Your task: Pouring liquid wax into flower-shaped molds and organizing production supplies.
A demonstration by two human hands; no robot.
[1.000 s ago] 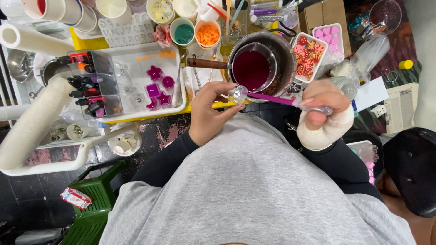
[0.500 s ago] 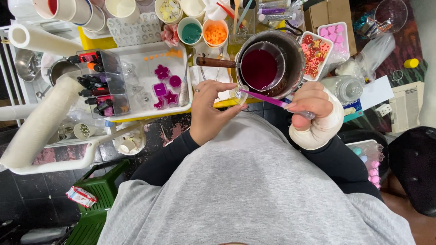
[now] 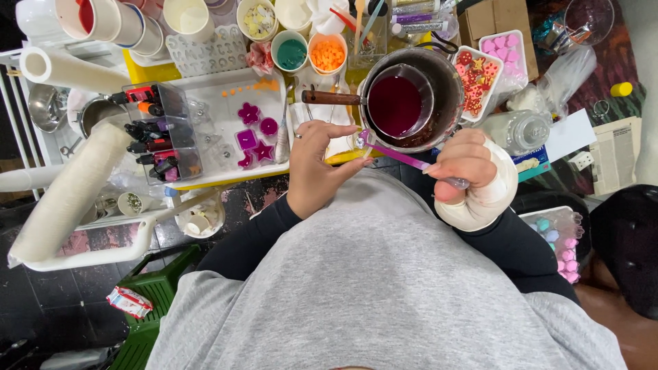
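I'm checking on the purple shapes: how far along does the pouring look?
Done: several purple shapes, a flower, star and square among them, already sit on the white tray. In hand: the right hand holds a pipette with purple liquid, its tip at a small clear piece pinched by the left hand. Left: the metal cup still holds plenty of dark purple liquid.

Your table [image 3: 343, 159] is crowded: white tray [image 3: 212, 103] of purple moulded shapes at left, dark pot [image 3: 449, 82] of deep red liquid at centre, paper cups [image 3: 308, 51] behind, paper rolls [image 3: 68, 192] far left.
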